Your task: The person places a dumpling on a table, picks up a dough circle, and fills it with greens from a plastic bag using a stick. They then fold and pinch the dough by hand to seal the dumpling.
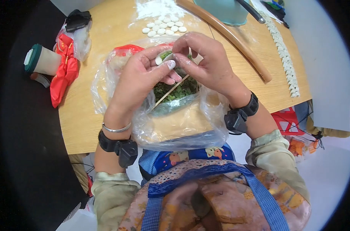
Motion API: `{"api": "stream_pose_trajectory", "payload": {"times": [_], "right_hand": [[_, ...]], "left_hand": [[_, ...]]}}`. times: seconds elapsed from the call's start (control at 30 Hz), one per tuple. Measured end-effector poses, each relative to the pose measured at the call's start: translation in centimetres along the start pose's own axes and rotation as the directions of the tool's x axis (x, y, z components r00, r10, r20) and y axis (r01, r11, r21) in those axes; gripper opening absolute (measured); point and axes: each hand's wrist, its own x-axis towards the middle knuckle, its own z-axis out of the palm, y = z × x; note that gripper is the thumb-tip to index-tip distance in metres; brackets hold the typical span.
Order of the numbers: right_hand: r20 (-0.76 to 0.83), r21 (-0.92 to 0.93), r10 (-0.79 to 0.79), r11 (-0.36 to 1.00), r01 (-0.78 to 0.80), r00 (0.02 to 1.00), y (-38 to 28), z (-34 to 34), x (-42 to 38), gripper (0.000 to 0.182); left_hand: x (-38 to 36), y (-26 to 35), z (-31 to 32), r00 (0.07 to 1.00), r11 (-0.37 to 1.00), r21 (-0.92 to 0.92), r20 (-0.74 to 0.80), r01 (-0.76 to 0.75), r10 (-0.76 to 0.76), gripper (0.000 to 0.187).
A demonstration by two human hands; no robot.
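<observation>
A dumpling [164, 56] with a thin white wrapper folded around green filling is between my two hands. My left hand [138, 73] supports it on the fingers, with the thumb against its near side. My right hand [205, 59] pinches the wrapper's edge from the right. Flour whitens my fingertips. Just below the hands sits chopped green filling [180, 89] inside a clear plastic bag [175, 133], partly hidden by my fingers. A thin wooden chopstick [170, 92] lies slanted across the filling.
Several round dough wrappers [165, 26] lie near loose flour [155, 8] at the back. A long wooden rolling pin [236, 45] slants across the right. Beyond it are a row of shaped dumplings [283, 57] and a pale-blue container [223, 11]. A lidded cup [44, 59] and red bag [65, 67] are left.
</observation>
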Motion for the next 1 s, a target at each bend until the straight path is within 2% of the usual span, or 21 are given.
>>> {"api": "stream_pose_trajectory", "payload": {"times": [0.07, 0.4, 0.77, 1.0], "right_hand": [[-0.011, 0.02, 0.065, 0.998, -0.065, 0.998, -0.16, 0.11, -0.03, 0.013], [-0.016, 0.035, 0.001, 0.999, 0.0, 1.0, 0.02, 0.05, -0.11, 0.012], [-0.009, 0.058, 0.077, 0.995, -0.076, 0.997, -0.56, -0.21, -0.11, 0.011], [0.005, 0.049, 0.05, 0.998, -0.05, 0.999, -0.38, -0.42, -0.13, 0.017]], "left_hand": [[0.05, -0.11, 0.0, 1.0, 1.0, 0.004, -0.028, 0.001, -0.001, 0.039], [0.28, -0.07, 0.09, 0.999, 0.999, 0.015, 0.005, -0.041, 0.04, 0.036], [0.23, -0.38, 0.21, 0.997, 0.997, 0.022, -0.013, -0.08, 0.08, 0.036], [0.09, -0.3, 0.26, 0.997, 0.996, 0.046, -0.021, -0.074, 0.075, 0.036]]}}
